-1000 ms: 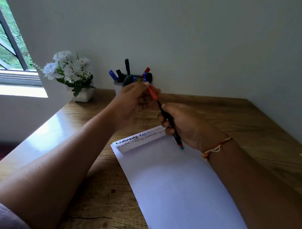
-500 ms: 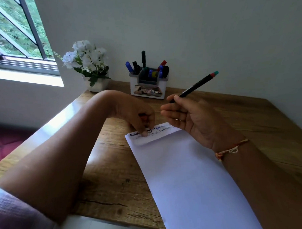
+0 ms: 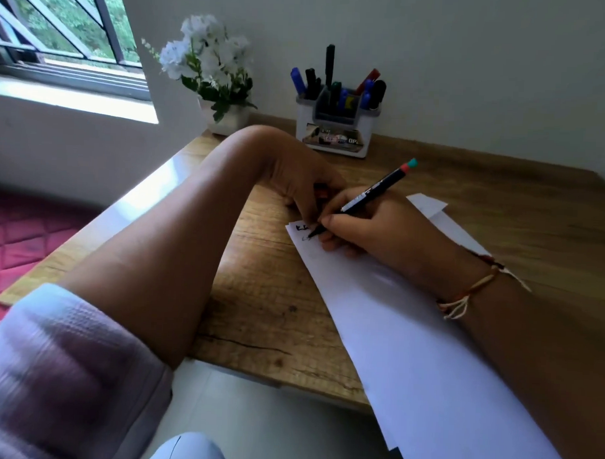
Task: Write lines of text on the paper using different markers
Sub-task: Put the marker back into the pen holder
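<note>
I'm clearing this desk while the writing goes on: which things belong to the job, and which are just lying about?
Job: paper; black marker in right hand; red cap in left hand; holder of spare markers.
Lying about: potted white flowers.

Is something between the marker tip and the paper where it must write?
Nothing visible. The marker in the right hand has its tip at the paper near the top edge, beside the left hand, which holds a red cap.
</note>
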`<state>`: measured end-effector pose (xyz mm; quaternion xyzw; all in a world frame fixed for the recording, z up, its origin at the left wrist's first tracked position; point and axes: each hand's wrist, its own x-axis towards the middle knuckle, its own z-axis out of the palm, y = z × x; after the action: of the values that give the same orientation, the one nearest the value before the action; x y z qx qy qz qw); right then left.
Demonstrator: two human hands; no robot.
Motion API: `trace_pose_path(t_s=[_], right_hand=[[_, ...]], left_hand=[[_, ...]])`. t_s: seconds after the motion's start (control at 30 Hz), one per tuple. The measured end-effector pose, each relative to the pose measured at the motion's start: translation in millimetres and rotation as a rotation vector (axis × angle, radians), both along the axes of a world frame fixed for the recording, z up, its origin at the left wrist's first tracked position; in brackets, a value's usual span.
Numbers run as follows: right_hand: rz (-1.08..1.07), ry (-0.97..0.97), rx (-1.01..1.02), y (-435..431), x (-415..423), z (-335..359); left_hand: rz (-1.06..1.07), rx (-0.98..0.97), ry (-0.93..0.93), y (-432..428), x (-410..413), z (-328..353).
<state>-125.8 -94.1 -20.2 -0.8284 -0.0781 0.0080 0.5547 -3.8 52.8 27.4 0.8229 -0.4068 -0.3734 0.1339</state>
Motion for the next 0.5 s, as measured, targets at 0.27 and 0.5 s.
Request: trace_pose_path(t_s=[0.27,0.5], right_hand=[[-0.027,-0.053,-0.118,0.8,1.7,-4.3],[-0.023,-0.057,-0.147,1.5,3.9,-5.0]], left_hand=[[0.032,-0.005,0.026,-1.4,2.3,-3.6],[0.046,-0.004,0.040,-1.5,3.7,-4.0]])
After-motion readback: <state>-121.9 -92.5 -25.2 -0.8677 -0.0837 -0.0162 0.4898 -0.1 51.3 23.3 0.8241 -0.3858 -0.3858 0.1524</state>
